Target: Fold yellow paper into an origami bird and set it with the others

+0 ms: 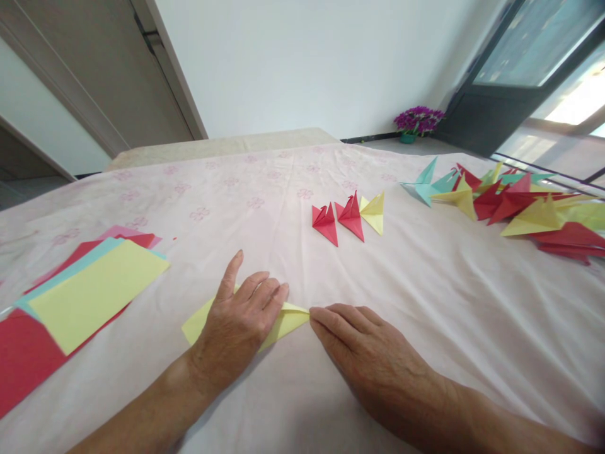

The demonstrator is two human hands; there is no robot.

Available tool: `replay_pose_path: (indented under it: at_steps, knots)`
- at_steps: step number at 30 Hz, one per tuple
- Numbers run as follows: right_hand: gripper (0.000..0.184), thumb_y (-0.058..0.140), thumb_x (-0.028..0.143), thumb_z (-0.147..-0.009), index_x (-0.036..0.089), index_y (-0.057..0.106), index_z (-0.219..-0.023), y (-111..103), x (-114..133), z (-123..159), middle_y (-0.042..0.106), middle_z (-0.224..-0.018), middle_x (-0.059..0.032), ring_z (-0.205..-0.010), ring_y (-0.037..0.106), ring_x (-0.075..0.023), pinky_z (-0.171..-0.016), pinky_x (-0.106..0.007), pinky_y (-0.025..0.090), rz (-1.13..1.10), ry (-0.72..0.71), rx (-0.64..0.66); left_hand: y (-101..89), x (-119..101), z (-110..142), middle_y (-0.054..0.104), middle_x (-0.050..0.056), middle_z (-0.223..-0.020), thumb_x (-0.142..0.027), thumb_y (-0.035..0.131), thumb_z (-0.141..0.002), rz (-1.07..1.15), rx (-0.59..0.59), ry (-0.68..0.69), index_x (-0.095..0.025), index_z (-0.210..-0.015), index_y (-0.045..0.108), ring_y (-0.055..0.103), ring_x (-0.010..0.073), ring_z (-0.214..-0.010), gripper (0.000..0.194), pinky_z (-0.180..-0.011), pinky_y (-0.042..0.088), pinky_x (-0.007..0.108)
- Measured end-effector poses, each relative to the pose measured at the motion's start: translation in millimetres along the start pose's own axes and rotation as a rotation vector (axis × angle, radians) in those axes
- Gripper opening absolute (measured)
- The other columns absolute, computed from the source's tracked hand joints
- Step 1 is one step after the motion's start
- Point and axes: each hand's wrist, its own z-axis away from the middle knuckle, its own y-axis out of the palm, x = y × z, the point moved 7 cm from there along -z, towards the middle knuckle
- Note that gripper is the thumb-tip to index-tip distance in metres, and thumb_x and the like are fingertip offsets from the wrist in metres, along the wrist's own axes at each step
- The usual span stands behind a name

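Observation:
A folded piece of yellow paper [290, 325] lies on the cloth in front of me, narrowing to a point at its right end. My left hand [241, 315] rests palm down across its middle, one finger spread away from the others, and covers much of the fold. At the pointed tip, my right hand [363, 343] has its fingers pressed together on the paper. Beyond the hands stand two red paper cranes [350, 217] and a yellow paper crane [374, 213] in a short row.
Coloured paper sheets [101, 293] in yellow, blue, red and pink lie stacked at the left. A heap of folded paper cranes [515, 205] fills the far right. The pale flowered tablecloth [265, 233] has creases. Purple flowers [418, 120] stand near a glazed door.

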Motion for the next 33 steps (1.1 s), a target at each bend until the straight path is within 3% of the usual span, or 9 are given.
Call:
replay_pose_path:
  at_steps: [8, 13, 33]
  knots:
    - [0.041, 0.052, 0.004, -0.084, 0.011, 0.053, -0.125, 2, -4, 1, 0.061, -0.121, -0.0115, -0.101, 0.055, -0.0243, -0.082, -0.04, 0.051, -0.05, 0.037, 0.029, -9.2, -3, 1, 0.067, 0.004, -0.088, -0.008, 0.051, -0.091, 0.177, -0.06, 0.158, -0.014, -0.112, 0.064, 0.061, 0.0179, -0.087, 0.025, -0.095, 0.049, 0.044]
    - [0.041, 0.051, 0.003, -0.083, 0.012, 0.053, -0.123, 0, -4, 0, 0.061, -0.118, -0.0111, -0.098, 0.055, -0.023, -0.081, -0.039, 0.051, -0.083, 0.038, 0.02, -12.9, -5, 4, 0.067, 0.004, -0.085, -0.01, 0.053, -0.09, 0.222, -0.067, 0.192, -0.015, -0.107, 0.064, 0.061, 0.0175, -0.082, 0.021, -0.077, 0.053, 0.034]
    - [0.04, 0.05, 0.0, -0.082, 0.016, 0.056, -0.118, 0, -12, 2, 0.06, -0.114, -0.008, -0.097, 0.053, -0.0212, -0.088, -0.038, 0.048, -0.195, 0.15, 0.093, -3.2, -6, 6, 0.065, 0.005, -0.084, -0.011, 0.048, -0.094, 0.24, 0.013, 0.159, -0.012, -0.104, 0.065, 0.059, 0.019, -0.079, 0.019, -0.07, 0.051, 0.034]
